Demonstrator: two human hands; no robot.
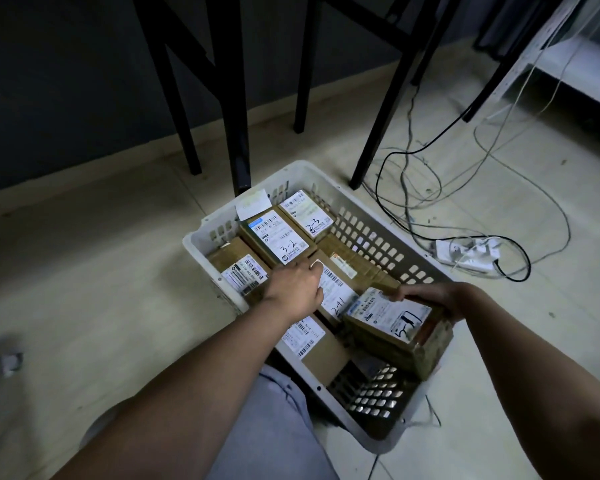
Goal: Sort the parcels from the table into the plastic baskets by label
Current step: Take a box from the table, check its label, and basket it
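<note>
Right grip [426, 299]: fingers curled round a labelled parcel [395, 323], near basket [378, 223] corner.
Left grip [297, 285]: fingers spread flat, pressing a middle parcel [338, 296].

A white slotted basket [371, 233] sits on the floor, packed with brown labelled parcels; one parcel [397, 327] lies tilted at its 4 o'clock corner.

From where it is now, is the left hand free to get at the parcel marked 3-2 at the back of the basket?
Probably yes. The left hand lies open right beside the 3-2 parcel, which sits on top with nothing covering it. The right hand is off holding another parcel.
</note>
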